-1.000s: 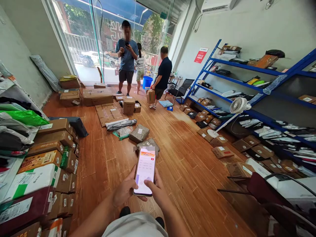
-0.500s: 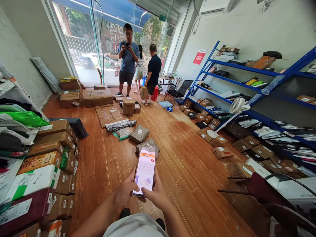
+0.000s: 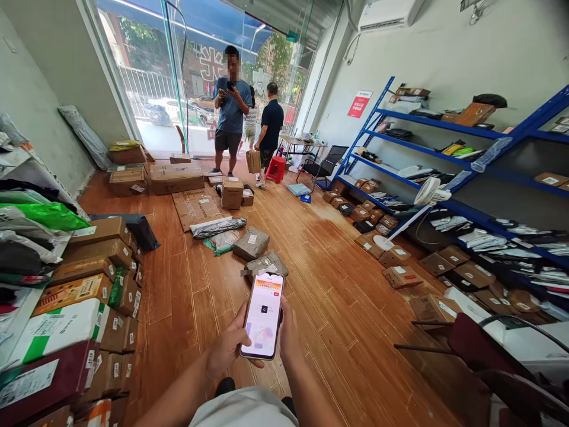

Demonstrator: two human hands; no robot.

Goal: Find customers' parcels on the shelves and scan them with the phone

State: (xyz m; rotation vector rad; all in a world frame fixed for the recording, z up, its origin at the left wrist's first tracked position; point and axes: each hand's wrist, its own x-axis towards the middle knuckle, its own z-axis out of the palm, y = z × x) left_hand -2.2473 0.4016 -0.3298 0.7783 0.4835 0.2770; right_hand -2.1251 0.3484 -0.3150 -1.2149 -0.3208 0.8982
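Observation:
A smartphone (image 3: 263, 315) with a lit pinkish-white screen is upright in front of me, low in the view. My left hand (image 3: 224, 350) is wrapped round its left edge and bottom, thumb across the lower corner. My right hand (image 3: 288, 332) lies along the phone's right edge with its fingers behind the case. Just beyond the phone, grey wrapped parcels (image 3: 267, 263) lie on the wooden floor.
Stacked cardboard boxes (image 3: 89, 279) line the left. Blue shelving (image 3: 444, 172) with parcels and a white fan (image 3: 429, 191) runs along the right, boxes on the floor below. A dark chair (image 3: 489, 350) stands near right. Three people stand by the glass door; one (image 3: 269, 133) carries a box.
My right thumb has come off the screen and the hand now rests along the phone's edge. The screen content changed. The person in dark clothes walked with the box toward the door.

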